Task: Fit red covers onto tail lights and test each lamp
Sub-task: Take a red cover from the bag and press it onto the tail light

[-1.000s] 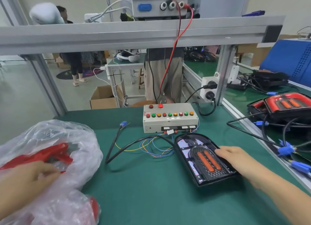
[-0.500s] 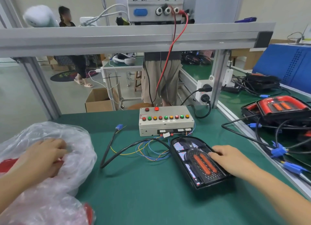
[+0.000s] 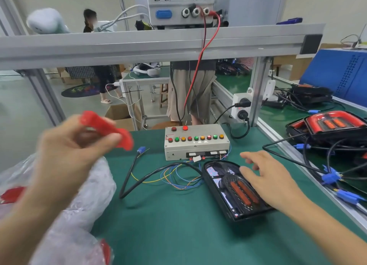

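At the lower left of the frame a clear plastic bag (image 3: 79, 201) holding red pieces is seen on the green mat (image 3: 168, 235); at the lower right an uncovered tail light (image 3: 228, 191) is lain flat on the mat, and the right hand (image 3: 272, 183) is rested on it with fingers spread and straight; above the bag, at left centre, a blurred red cover (image 3: 111, 129) is pinched in the raised left hand (image 3: 73, 151); beyond the lamp a test box (image 3: 196, 143) with coloured buttons is set; finished tail lights (image 3: 333, 125) are stacked at the right edge.

Two hands (image 3: 65, 157) (image 3: 272, 181), perhaps three tail lights (image 3: 236, 189).
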